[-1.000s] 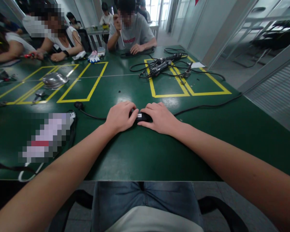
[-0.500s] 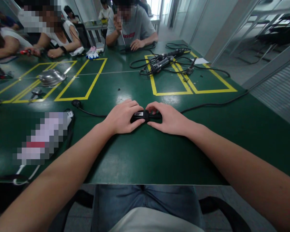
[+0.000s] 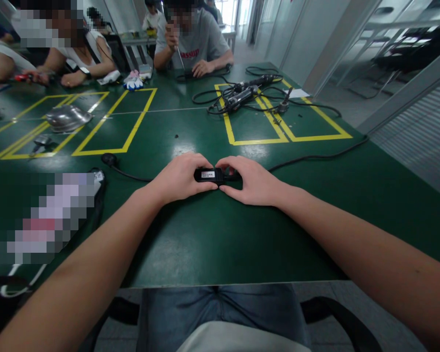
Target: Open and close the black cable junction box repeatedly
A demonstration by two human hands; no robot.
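Note:
A small black box with a white label lies between my hands above the green table, near its front edge. My left hand grips the box's left part, thumb below and fingers above. Curled round its right end, my right hand pinches the box where a cable joins it. One black cable runs off to the right, and another leads left to a round black plug end.
Cabled black tools lie at the back right by yellow tape. At left are a metal bowl, a small metal part and a blurred-out pouch-like object. People sit across the table, one holding a thin rod.
The view has shifted slightly, so the far objects appear a little further left. More of the box's white label shows between my hands, which keep their hold.

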